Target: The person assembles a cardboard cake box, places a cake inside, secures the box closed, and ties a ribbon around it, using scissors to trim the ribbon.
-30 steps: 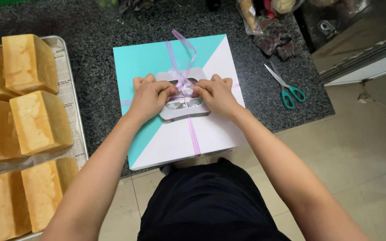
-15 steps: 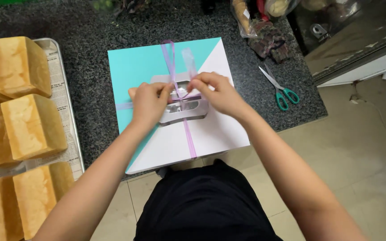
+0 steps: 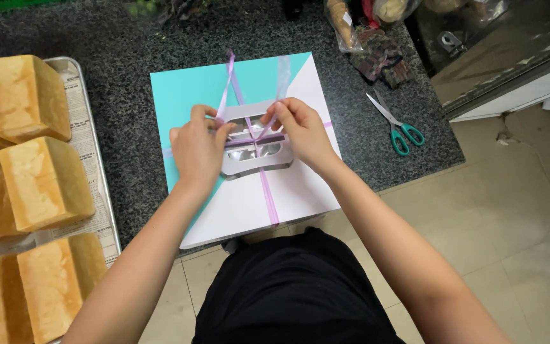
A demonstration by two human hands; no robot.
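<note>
Mid-knot on the purple ribbon (image 3: 247, 127): left hand (image 3: 197, 150) and right hand (image 3: 298, 129) each pinch a strand over the teal-and-white box (image 3: 192, 89) at the counter's (image 3: 109, 38) front edge, so probably crossing and cinching comes next.

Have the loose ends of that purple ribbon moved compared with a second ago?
Yes. The ribbon ends now stand up apart, pulled toward the far edge of the teal and white box, held by the left hand and right hand.
</note>
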